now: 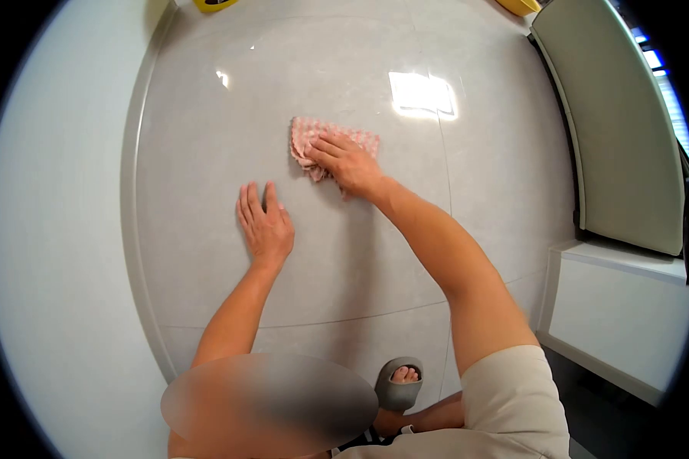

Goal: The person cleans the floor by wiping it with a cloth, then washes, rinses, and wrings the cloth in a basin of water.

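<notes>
A pink and white checked cleaning cloth (302, 138) lies bunched on the grey tiled floor (344, 268). My right hand (348, 162) presses down on it, fingers together and curled over its folds. Part of the cloth is hidden under the palm and fingers. To the left and nearer to me, my left hand (264, 226) rests on the floor with its fingers spread, apart from the cloth and holding nothing.
A pale wall with a baseboard (132, 168) runs along the left. On the right are a grey-green panel (612, 122) and a white low unit (616, 294). Yellow objects (519, 6) show at the top edge. My foot in a grey slipper (398, 390) is below.
</notes>
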Motion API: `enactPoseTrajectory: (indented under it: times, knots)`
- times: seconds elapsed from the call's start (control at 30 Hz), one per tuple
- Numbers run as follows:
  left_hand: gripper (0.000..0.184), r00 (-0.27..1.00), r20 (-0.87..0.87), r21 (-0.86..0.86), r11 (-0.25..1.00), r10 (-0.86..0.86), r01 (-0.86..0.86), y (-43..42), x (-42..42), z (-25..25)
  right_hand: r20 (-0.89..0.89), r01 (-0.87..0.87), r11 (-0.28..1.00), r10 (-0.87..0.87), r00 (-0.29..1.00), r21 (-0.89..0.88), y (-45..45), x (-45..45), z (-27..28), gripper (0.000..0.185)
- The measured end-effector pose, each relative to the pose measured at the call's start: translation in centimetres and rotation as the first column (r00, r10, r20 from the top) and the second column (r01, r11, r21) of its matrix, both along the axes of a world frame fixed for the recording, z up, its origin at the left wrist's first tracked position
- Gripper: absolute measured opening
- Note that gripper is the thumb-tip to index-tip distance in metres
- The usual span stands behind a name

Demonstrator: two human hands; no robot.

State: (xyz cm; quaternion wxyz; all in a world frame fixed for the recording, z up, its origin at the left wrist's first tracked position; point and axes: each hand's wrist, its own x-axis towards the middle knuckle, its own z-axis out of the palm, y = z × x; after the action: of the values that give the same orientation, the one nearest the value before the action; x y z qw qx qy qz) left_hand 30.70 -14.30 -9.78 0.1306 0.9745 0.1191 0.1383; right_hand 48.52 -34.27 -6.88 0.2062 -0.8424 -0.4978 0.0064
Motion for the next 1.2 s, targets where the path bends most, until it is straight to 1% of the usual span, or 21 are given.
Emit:
enactPoseTrajectory:
  times: [0.1,0.2,0.3,0.4,0.43,0.5,0.53,0.57,0.6,0.67,0.7,0.8,0.87,0.9,1.0,1.07,1.1,1.2]
  knots:
    - [0.052,1.0,-0.009,-0.005,1.0,0.008,-0.008,0.0,0.1,0.2,0.045,-0.041,0.999,0.04,0.998,0.014,-1.3,-0.5,-0.9,0.096]
    - [0.052,1.0,-0.007,-0.001,1.0,0.014,-0.014,-0.1,0.1,0.0,0.06,-0.205,0.971,0.199,0.978,0.126,-5.6,-4.6,-2.9,0.089]
    - [0.052,0.999,-0.03,0.02,1.0,0.014,-0.013,-0.2,0.1,0.3,0.053,-0.251,0.967,0.252,0.966,-0.03,-10.6,-8.7,-1.3,0.075]
    - [0.052,0.999,-0.046,0.059,0.998,0.005,-0.002,-0.3,0.1,0.4,-0.014,-0.227,0.972,0.229,0.973,0.064,-10.8,-8.3,-1.7,0.067]
    - [0.052,0.999,-0.042,0.066,0.998,-0.012,0.014,-0.1,0.0,0.2,-0.017,-0.25,0.967,0.251,0.968,0.046,-10.1,-7.2,-2.3,0.071]
    - [0.051,0.998,-0.036,0.08,0.996,-0.045,0.048,0.4,-0.1,-0.1,0.004,-0.147,0.989,0.147,0.989,-0.006,-7.2,-3.8,-3.3,0.073]
    - [0.051,0.993,-0.093,0.038,0.996,-0.076,0.08,0.9,-0.2,0.2,0.024,-0.1,0.995,0.1,0.995,-0.029,-6.2,-2.5,-3.1,0.073]
    - [0.05,0.984,-0.144,-0.003,0.994,-0.106,0.106,1.8,-0.3,0.7,0.007,-0.06,0.996,0.061,0.998,-0.061,-5.6,-1.8,-2.6,0.073]
    - [0.05,0.971,-0.191,-0.032,0.99,-0.144,0.141,2.6,0.5,2.8,-0.004,-0.01,0.997,0.009,1.0,-0.081,-5.2,-0.7,-1.3,0.073]
    - [0.049,0.907,-0.385,-0.078,0.986,-0.169,0.15,5.0,0.8,5.8,-0.04,-0.004,0.995,0.0,0.999,-0.104,-4.7,-1.0,0.0,0.072]
    - [0.048,0.866,-0.469,-0.104,0.985,-0.172,0.139,6.0,1.0,7.4,-0.049,-0.051,0.994,0.046,0.998,-0.096,-5.4,-1.5,-0.2,0.07]
    - [0.046,0.862,-0.493,-0.001,0.991,-0.119,0.136,7.9,-0.3,10.8,-0.087,-0.257,0.962,0.249,0.965,-0.091,-7.9,-4.7,-2.6,0.062]
    - [0.046,0.862,-0.495,0.011,0.99,-0.114,0.137,8.6,-1.5,12.9,-0.058,-0.338,0.94,0.336,0.94,-0.044,-9.5,-6.8,-1.9,0.058]
    - [0.046,0.861,-0.497,0.015,0.991,-0.11,0.135,8.7,-2.1,13.9,-0.045,-0.336,0.93,0.333,0.942,-0.149,-9.4,-7.3,-1.9,0.055]
    - [0.046,0.838,-0.523,-0.01,0.984,-0.157,0.178,8.5,-3.7,17.7,-0.099,-0.373,0.918,0.362,0.927,-0.134,-9.2,-7.5,-2.2,0.056]
    - [0.047,0.828,-0.517,-0.038,0.972,-0.218,0.232,8.1,-3.3,20.8,-0.094,-0.373,0.908,0.361,0.928,-0.192,-9.4,-7.7,-1.6,0.055]
    - [0.047,0.824,-0.509,-0.052,0.964,-0.249,0.259,8.1,-3.0,21.6,-0.087,-0.372,0.901,0.361,0.928,-0.224,-9.1,-7.8,-1.5,0.055]
    - [0.048,0.8,-0.528,-0.014,0.945,-0.284,0.327,8.4,-1.3,21.3,-0.119,-0.376,0.883,0.357,0.926,-0.279,-8.9,-7.8,-1.4,0.053]
